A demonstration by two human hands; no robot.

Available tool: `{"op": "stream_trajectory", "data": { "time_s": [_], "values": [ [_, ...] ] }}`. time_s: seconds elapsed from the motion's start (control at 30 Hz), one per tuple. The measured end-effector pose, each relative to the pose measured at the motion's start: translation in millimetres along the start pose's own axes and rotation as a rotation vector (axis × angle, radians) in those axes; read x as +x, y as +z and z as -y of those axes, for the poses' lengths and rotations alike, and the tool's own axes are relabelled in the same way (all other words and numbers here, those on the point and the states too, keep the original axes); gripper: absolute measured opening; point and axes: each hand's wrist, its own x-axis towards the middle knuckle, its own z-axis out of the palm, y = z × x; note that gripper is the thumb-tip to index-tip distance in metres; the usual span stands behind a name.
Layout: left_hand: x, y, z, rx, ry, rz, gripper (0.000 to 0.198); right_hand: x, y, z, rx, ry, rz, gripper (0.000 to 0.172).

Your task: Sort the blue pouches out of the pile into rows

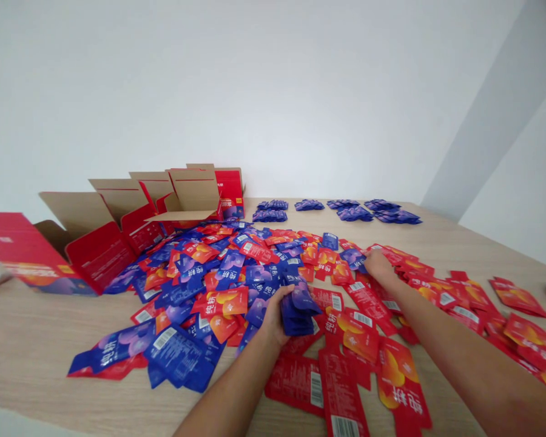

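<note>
My left hand (274, 320) is closed round a small stack of blue pouches (299, 312) with purple fruit prints, held just above the heap. To its right, my right hand (378, 267) pinches the edge of a single blue pouch (353, 259); its fingertips are partly hidden. Below and around both hands lie red pouches (357, 334) with orange fruit prints, some face up and some showing barcodes. A mixed heap of red and blue pouches (227, 276) spreads to the left of my hands.
Open red cardboard boxes (102, 249) stand in a row at the left, flaps up. Along the table's (441, 233) far side are several neat piles of blue pouches (355, 212). More red pouches (468, 297) lie at the right. A white wall (300, 97) rises behind.
</note>
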Motion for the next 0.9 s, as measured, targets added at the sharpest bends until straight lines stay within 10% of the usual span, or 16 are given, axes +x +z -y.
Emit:
{"op": "stream_trajectory", "data": {
  "time_s": [0.33, 0.53, 0.9],
  "values": [
    [-0.6, 0.1, 0.7, 0.002, -0.012, -0.014, 0.022, -0.9, -28.4, 8.3, 0.211, -0.106, -0.153, 0.045],
    [0.9, -3.6, 3.2, 0.041, -0.045, -0.003, 0.024, -29.4, -39.5, 46.0, 0.376, -0.609, -0.141, 0.025],
    [0.7, 3.2, 2.4, 0.008, 0.054, -0.029, 0.024, -64.3, 0.9, 81.7, 0.309, -0.655, 0.31, 0.025]
  ]
}}
